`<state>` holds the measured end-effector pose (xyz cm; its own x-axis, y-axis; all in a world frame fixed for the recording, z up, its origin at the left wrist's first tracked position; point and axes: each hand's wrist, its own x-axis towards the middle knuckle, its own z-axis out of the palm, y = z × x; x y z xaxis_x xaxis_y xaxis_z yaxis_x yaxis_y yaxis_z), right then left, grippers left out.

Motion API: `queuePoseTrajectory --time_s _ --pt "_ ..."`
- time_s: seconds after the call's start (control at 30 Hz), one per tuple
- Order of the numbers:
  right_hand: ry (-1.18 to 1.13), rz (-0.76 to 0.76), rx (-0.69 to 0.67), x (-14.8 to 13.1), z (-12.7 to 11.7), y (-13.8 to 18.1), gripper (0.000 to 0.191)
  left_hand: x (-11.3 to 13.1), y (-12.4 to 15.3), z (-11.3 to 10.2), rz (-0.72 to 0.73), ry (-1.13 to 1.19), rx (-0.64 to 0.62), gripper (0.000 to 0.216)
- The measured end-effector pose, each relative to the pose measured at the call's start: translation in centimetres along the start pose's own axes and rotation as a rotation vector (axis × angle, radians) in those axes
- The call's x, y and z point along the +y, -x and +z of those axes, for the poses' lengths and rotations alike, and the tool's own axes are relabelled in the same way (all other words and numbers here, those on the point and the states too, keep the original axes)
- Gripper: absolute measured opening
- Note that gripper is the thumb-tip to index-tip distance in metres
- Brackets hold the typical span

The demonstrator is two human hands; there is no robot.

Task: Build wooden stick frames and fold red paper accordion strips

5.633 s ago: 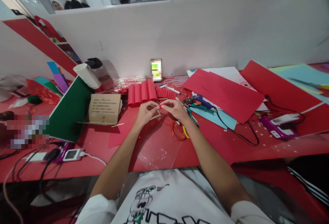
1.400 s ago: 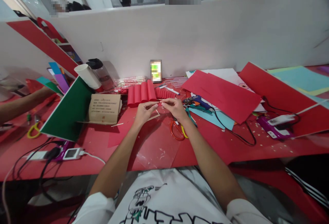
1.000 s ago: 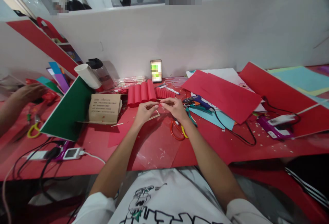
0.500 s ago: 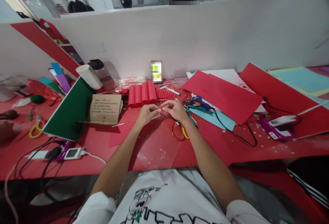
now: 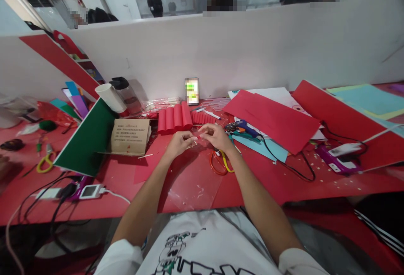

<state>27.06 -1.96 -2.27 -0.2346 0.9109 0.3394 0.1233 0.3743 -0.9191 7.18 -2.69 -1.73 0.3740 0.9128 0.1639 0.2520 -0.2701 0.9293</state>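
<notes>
My left hand [image 5: 182, 143] and my right hand [image 5: 216, 136] are raised close together over the red table, fingertips pinched and a small gap between them. A tiny pale end shows at the left fingertips, too small to name. Whatever the right fingers pinch is also too small to make out. Just behind my hands lie several red paper rolls [image 5: 174, 118] side by side, with a strip of smaller red pleats [image 5: 203, 118] to their right. Scissors with orange and yellow handles [image 5: 224, 163] lie below my right hand.
A brown cardboard box [image 5: 131, 137] and a green board [image 5: 86, 140] stand on the left. To the right are a glue gun [image 5: 248, 128] with a black cable, red paper sheets [image 5: 274, 117] and a purple power strip [image 5: 339, 161]. A phone [image 5: 192, 91] leans against the partition.
My fingertips have drawn slightly apart; before, they met around a tiny red bit. The view has tilted up a little. The things on the table lie as before.
</notes>
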Motion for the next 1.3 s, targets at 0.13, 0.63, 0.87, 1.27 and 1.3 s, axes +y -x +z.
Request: queuePoseTrajectory --time_s 0.13,0.63,0.87,1.27,1.3 --pt "0.035 0.006 0.044 0.1 -0.1 -0.1 0.015 -0.1 -0.1 0.2 -0.015 0.047 0.02 0.038" --pt "-0.082 0.056 -0.004 0.5 0.9 -0.2 0.03 -0.6 -0.4 0.2 -0.025 0.108 0.007 0.04" --pt "-0.038 0.06 0.045 0.2 0.4 -0.3 0.031 -0.2 -0.4 -0.1 -0.043 0.115 0.071 0.04" --pt "0.025 0.01 0.237 -0.6 -3.1 -0.3 0.029 0.1 -0.5 -2.1 -0.081 0.298 0.405 0.043" --pt "0.026 0.009 0.256 -0.5 -3.3 -0.3 0.031 -0.1 -0.6 -2.4 -0.08 0.293 0.427 0.043"
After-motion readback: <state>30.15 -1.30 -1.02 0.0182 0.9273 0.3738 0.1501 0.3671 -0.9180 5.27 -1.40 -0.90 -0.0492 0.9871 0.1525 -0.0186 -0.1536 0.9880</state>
